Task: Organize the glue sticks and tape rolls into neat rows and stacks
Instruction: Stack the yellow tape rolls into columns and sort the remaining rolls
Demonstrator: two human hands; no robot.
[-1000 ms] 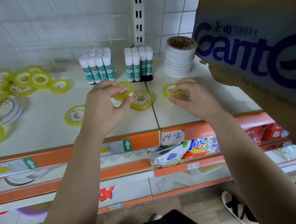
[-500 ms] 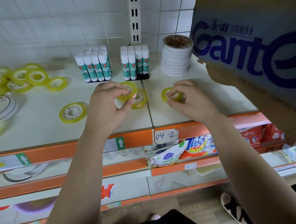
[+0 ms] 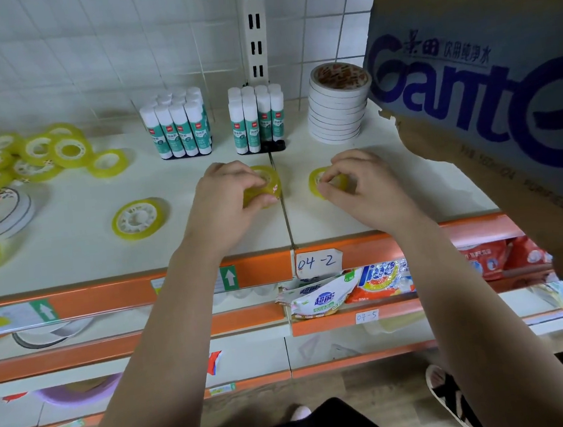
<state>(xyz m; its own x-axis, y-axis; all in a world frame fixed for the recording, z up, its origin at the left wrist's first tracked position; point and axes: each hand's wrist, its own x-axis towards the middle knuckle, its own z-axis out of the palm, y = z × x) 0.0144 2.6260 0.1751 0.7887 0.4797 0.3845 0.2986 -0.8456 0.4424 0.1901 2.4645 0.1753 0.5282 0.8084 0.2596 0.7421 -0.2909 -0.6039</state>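
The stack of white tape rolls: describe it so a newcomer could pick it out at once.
On the top white shelf, near the tiled wall, look right of the two glue stick packs. The stack of white tape rolls stands there beside the cardboard box: the only tall white pile, while the yellow tape rolls lie low.

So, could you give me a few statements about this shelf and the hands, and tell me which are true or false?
1. The left hand grips the left roll and the right hand pinches the right roll, both yellow tape. True.
2. The glue sticks lie flat. False: they stand upright in two groups.
3. The white tape stack stands right of the glue sticks. True.
4. The far-left yellow rolls form a neat stack. False: they lie in a loose heap.
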